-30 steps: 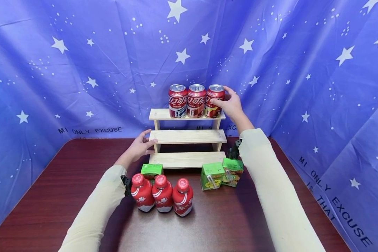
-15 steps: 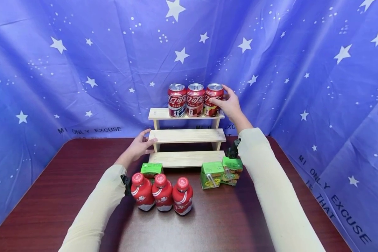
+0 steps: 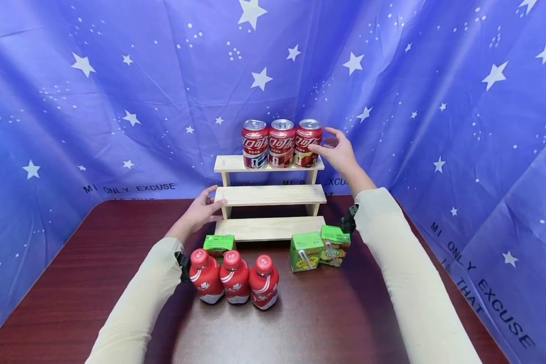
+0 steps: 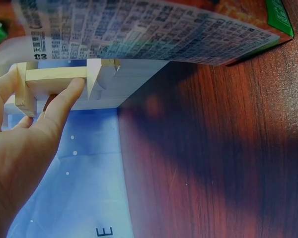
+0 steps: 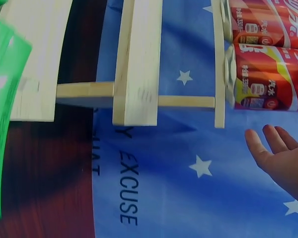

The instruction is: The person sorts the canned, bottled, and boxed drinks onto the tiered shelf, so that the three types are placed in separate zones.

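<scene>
Tucked Away and Too Fuzzy

In the head view, the left green box is mostly hidden behind the red bottles. On the right, the near green box covers part of the far green box. Both sleeves run off the near edge.

In the left wrist view, the left hand is cut off, some of its fingers are mostly out of sight by the wooden stand, and the tiny print is too fuzzy to read.

In the right wrist view, the edge cuts off the right hand and two red cans.

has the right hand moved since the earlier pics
Yes: against the wooden stand in the head view, the right hand has shifted right, away from the rightmost can.
</scene>
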`<state>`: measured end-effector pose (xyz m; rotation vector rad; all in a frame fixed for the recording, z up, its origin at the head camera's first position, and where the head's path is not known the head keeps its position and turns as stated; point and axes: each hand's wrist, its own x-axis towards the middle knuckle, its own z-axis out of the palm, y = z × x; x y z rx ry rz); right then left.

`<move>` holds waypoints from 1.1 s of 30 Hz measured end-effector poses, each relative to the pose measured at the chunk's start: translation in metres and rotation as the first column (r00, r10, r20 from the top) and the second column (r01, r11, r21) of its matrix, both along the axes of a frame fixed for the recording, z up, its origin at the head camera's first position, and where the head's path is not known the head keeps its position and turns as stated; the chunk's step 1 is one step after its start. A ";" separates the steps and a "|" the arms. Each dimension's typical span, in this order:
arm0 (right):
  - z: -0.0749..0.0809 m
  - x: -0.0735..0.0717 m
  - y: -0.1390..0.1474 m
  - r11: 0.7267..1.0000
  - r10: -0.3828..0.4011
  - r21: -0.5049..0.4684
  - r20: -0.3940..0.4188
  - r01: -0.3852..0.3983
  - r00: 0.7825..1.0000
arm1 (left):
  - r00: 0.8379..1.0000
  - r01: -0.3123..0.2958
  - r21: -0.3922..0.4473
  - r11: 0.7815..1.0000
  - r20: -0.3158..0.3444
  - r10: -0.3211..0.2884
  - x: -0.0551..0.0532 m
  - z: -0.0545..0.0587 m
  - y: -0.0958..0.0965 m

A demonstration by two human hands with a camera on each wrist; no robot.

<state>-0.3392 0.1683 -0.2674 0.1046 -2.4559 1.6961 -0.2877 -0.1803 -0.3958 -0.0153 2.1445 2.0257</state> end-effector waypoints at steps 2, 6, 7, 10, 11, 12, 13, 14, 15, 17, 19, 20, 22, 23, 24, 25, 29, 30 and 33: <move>0.001 0.002 0.004 1.000 -0.002 0.030 0.002 0.002 1.000 | 1.000 0.003 0.004 1.000 -0.003 -0.003 0.000 0.000 0.000; 0.000 0.007 0.011 0.997 0.002 0.076 -0.006 -0.002 1.000 | 1.000 0.008 0.008 1.000 0.003 -0.008 -0.001 0.001 -0.001; -0.001 0.008 0.013 0.997 0.006 0.081 -0.008 -0.005 1.000 | 1.000 0.010 0.007 1.000 0.004 -0.010 -0.001 0.001 -0.001; -0.006 0.013 0.019 0.992 0.020 0.122 -0.007 -0.019 1.000 | 1.000 0.005 0.006 1.000 0.006 -0.005 -0.002 0.002 0.000; -0.008 0.015 0.021 0.991 0.028 0.133 -0.004 -0.027 1.000 | 1.000 0.005 0.007 1.000 0.006 -0.005 -0.002 0.002 0.000; -0.010 0.017 0.023 0.989 0.036 0.144 0.001 -0.036 0.999 | 1.000 0.005 0.008 1.000 0.004 -0.005 -0.002 0.002 0.000; -0.012 0.019 0.024 0.987 0.043 0.153 0.007 -0.044 0.999 | 1.000 0.004 0.008 1.000 0.004 -0.004 -0.001 0.002 0.000; -0.014 0.021 0.026 0.985 0.051 0.165 0.012 -0.053 0.999 | 1.000 0.002 0.012 1.000 0.005 -0.003 -0.001 0.001 0.000; -0.016 0.023 0.027 0.983 0.059 0.170 0.016 -0.061 0.998 | 1.000 0.006 0.009 1.000 0.003 -0.006 -0.001 0.001 0.000; -0.020 0.027 0.030 0.981 0.073 0.178 0.024 -0.076 0.997 | 1.000 0.008 0.009 1.000 0.001 -0.008 -0.001 0.001 0.000; -0.023 0.031 0.032 0.977 0.088 0.193 0.033 -0.093 0.996 | 1.000 0.001 0.006 1.000 0.002 -0.001 0.000 0.000 0.000; -0.025 0.033 0.033 0.975 0.098 0.199 0.041 -0.104 0.994 | 1.000 0.003 0.003 1.000 0.001 -0.003 0.000 -0.001 0.000; -0.028 0.038 0.036 0.968 0.117 0.218 0.054 -0.126 0.992 | 1.000 0.001 0.004 1.000 0.002 -0.001 0.000 -0.002 0.000; -0.030 0.041 0.037 0.964 0.129 0.228 0.061 -0.139 0.990 | 1.000 0.000 0.004 1.000 0.003 0.000 0.000 -0.002 0.000; -0.032 0.044 0.039 0.958 0.141 0.242 0.068 -0.154 0.988 | 1.000 0.000 0.005 1.000 0.005 0.000 0.000 -0.002 0.000; -0.033 0.046 0.040 0.954 0.151 0.250 0.074 -0.165 0.986 | 1.000 0.000 0.007 1.000 0.007 0.000 0.000 -0.002 0.000; -0.039 0.056 0.045 0.935 0.192 0.285 0.092 -0.210 0.977 | 1.000 0.000 0.008 1.000 0.006 0.000 0.000 -0.002 0.000; -0.040 0.058 0.046 0.931 0.200 0.292 0.094 -0.219 0.975 | 1.000 -0.003 0.008 1.000 0.005 0.003 0.000 -0.002 0.000; -0.044 0.066 0.049 0.917 0.230 0.308 0.106 -0.252 0.967 | 1.000 -0.001 0.003 1.000 -0.005 0.001 -0.001 -0.002 -0.001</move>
